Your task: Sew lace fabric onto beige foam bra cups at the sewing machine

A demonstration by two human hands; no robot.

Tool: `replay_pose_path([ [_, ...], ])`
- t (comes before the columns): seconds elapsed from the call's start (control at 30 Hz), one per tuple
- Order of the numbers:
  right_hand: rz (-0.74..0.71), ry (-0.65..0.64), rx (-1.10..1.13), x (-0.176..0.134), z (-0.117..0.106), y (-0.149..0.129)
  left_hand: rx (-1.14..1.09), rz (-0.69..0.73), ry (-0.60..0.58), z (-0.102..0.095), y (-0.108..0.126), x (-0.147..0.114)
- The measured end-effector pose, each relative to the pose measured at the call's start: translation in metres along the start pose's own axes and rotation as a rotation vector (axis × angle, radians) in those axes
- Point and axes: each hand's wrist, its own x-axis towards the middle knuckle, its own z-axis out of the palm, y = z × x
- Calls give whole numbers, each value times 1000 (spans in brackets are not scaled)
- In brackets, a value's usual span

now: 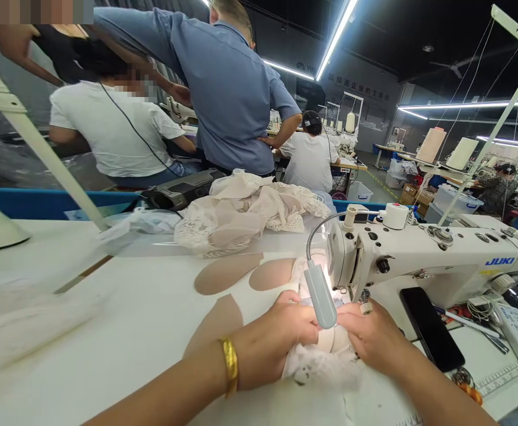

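Note:
Pale lace-trimmed fabric [323, 364] lies under the head of a white JUKI sewing machine [440, 251]. My left hand [281, 337], with a gold bracelet at the wrist, is closed on the fabric's left side. From the right, my right hand [374, 334] grips the same fabric close to the needle area, its fingers pressed together. A grey gooseneck lamp [320, 296] lights the spot and hides the needle and some fingertips. Beige cup-shaped pieces [227, 273] lie on the white table, left of the machine.
Behind the pieces is a heap of cream lace fabric [254, 207]. A black phone [431, 328] and small tools lie right of my right hand. A thread stand [476, 154] rises at the right. Several people work ahead, one standing in a blue shirt [232, 89].

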Motion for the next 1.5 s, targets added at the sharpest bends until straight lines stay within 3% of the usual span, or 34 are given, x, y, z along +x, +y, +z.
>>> replay_pose_path([
  [0.27, -132, 8, -21, -3, 2, 1, 77, 65, -40, 6, -12, 0],
  [0.5, -66, 33, -17, -4, -2, 1, 94, 25, -20, 17, -23, -3],
  [0.77, 13, 191, 26, 3, -13, 0, 58, -34, 5, 14, -33, 2],
  [0.97, 73, 196, 80, 3, -9, 0, 28, -56, 3, 15, -29, 3],
  [1.2, -3, 245, 91, -1, -14, 0, 69, -49, -35, 11, -26, -1],
  [1.33, -108, 159, 96, -2, -19, -12, 155, -95, -33, 5, -14, -7],
  [1.5, -130, 4, 17, 1, -7, -20, 360, -325, -32, 15, 13, -3],
])
